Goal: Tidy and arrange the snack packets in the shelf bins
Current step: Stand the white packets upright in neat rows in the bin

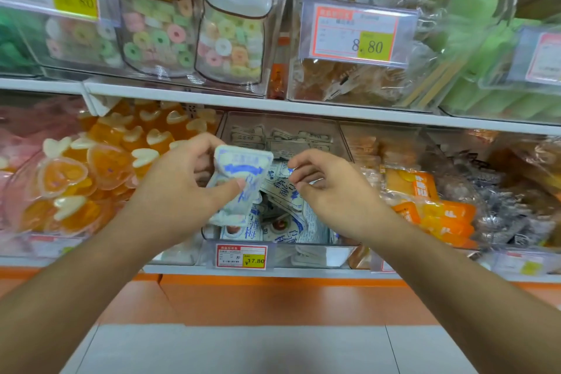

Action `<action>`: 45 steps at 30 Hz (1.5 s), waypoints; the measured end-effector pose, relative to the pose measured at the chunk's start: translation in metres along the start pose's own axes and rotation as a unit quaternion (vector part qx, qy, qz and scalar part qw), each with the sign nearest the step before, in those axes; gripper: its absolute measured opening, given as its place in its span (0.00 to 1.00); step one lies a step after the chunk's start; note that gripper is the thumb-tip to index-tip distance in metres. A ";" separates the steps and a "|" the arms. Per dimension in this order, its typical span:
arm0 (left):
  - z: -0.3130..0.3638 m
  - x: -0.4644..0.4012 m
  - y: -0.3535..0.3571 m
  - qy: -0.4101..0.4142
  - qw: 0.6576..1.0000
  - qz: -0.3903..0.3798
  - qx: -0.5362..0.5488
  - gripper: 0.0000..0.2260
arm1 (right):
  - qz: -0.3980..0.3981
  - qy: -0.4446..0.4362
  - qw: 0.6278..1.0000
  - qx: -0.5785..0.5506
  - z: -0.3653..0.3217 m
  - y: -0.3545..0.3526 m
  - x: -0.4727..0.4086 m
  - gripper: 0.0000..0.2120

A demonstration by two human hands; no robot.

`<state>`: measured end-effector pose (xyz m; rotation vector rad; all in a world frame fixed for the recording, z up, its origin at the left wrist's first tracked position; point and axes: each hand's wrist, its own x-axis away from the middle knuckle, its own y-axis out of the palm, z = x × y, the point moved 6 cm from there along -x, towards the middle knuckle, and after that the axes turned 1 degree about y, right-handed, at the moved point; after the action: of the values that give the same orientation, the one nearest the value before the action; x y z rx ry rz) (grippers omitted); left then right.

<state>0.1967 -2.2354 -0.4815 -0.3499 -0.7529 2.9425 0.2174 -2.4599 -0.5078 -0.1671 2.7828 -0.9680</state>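
A clear plastic bin (285, 247) on the lower shelf holds several white-and-blue snack packets (288, 222), lying in a loose heap. My left hand (185, 182) grips one white-and-blue packet (243, 167) between thumb and fingers, held upright above the bin's left side. Just to the right, my right hand (328, 188) hovers over the heap with its fingers curled and apart, holding nothing. Grey packets (282, 138) lie at the back of the same bin.
A price tag reading 17.80 (241, 256) hangs on the bin's front. Orange heart jellies (91, 167) fill the bin to the left, orange packets (425, 200) the bin to the right. The upper shelf (273, 106) overhangs closely, with ring-candy bags (230, 24) above.
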 end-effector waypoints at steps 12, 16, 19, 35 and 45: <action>-0.030 -0.003 0.012 0.100 0.921 -0.083 -0.368 0.11 | -0.168 -0.037 0.944 0.282 0.005 0.054 -0.035 0.26; -0.038 -0.010 0.007 0.097 0.925 -0.065 -0.363 0.25 | -0.018 -0.107 0.942 0.319 -0.003 0.059 -0.054 0.32; -0.044 -0.012 0.006 0.093 0.927 -0.054 -0.358 0.27 | -0.011 -0.121 0.935 0.332 -0.001 0.070 -0.069 0.36; -0.041 -0.008 0.003 0.107 0.934 -0.062 -0.334 0.21 | -0.111 -0.195 0.835 0.502 -0.007 0.023 -0.053 0.26; -0.039 -0.006 -0.004 0.113 0.943 -0.049 -0.308 0.20 | -0.134 -0.036 0.943 0.302 -0.021 0.076 -0.091 0.38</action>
<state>0.2122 -2.2148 -0.5122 -0.6505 -1.5831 2.4432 0.2984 -2.3721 -0.5262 -0.4795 2.2983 -1.7839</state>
